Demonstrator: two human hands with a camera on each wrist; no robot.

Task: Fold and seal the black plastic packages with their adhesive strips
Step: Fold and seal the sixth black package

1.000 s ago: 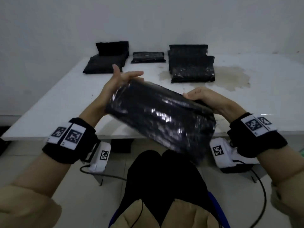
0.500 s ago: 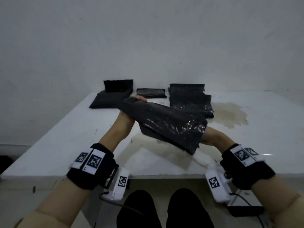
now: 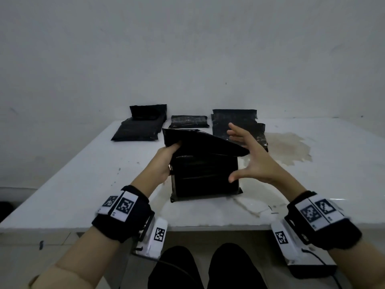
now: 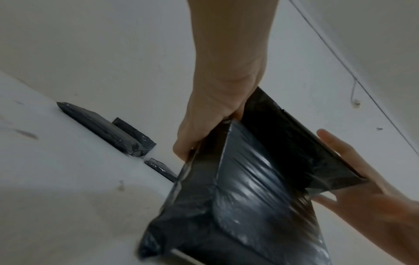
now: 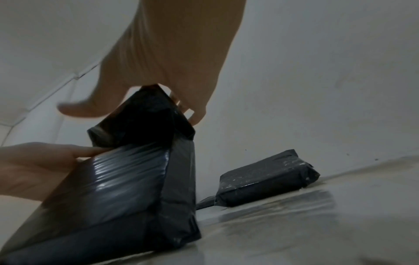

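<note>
Left hand (image 3: 164, 161) grips package (image 3: 205, 176); right hand (image 3: 253, 161) spread (beside it).

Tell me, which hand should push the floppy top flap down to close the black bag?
Probably the right hand: it is open and free beside the raised flap. The left hand grips the package, steadying it on the table.

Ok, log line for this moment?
left hand: grips package upright on table | right hand: open beside flap | seal: not done
</note>
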